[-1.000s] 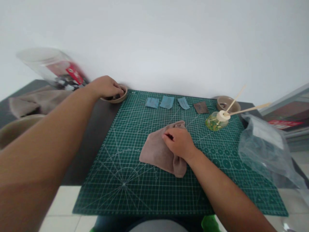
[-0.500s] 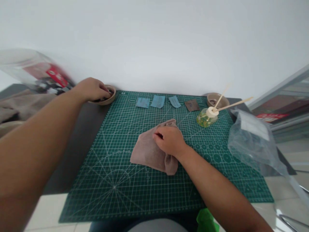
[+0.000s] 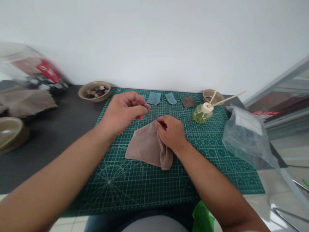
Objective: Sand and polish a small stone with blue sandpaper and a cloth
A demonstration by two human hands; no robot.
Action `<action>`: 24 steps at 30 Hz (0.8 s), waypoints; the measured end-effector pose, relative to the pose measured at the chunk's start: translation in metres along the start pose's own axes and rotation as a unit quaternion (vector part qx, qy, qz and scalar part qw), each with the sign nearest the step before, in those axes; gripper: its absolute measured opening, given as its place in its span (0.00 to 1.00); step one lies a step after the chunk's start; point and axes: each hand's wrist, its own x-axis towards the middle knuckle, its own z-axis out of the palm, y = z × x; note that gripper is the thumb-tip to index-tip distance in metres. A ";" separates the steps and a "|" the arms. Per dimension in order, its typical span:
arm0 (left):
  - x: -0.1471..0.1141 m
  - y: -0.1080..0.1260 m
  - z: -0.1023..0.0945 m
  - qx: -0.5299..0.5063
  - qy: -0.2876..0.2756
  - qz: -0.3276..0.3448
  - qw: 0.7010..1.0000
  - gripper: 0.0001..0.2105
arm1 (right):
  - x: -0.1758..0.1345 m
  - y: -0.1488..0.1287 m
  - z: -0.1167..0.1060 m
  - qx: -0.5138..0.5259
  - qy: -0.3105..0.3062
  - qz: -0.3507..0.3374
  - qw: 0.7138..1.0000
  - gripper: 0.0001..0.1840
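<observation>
Between the thumb and fingers of my left hand [image 3: 126, 111] is a small brownish stone [image 3: 147, 106], held above the green cutting mat [image 3: 149, 190]. My right hand [image 3: 171, 132] pinches the upper edge of a brown cloth [image 3: 145, 145], which lies partly folded on the mat. The two hands are close but apart. At the back left stands a tan bowl [image 3: 83, 93] with several dark and light stones [image 3: 98, 91] in it.
Small blue patches [image 3: 154, 98] and a brown one [image 3: 188, 101] lie along the mat's back. A reed diffuser [image 3: 203, 113], another bowl [image 3: 213, 96] and a clear plastic bag [image 3: 243, 138] stand right. Left are a bowl [image 3: 24, 135], grey-brown cloth [image 3: 29, 101] and a transparent container [image 3: 21, 64].
My left hand has come out of the back-left bowl and moved right, with a small stone in its fingers. My right hand has lifted the cloth's edge slightly.
</observation>
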 end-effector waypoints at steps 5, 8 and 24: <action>-0.018 -0.038 0.033 -0.056 -0.008 -0.065 0.996 0.08 | 0.000 0.009 -0.009 0.023 0.072 0.046 0.996 0.09; -0.022 -0.062 0.031 -0.060 -0.014 -0.086 0.994 0.10 | -0.008 0.018 -0.023 0.035 0.105 0.086 0.990 0.10; -0.022 -0.070 0.031 0.041 -0.103 -0.034 0.993 0.07 | -0.009 0.121 -0.097 -0.106 0.183 0.220 0.952 0.52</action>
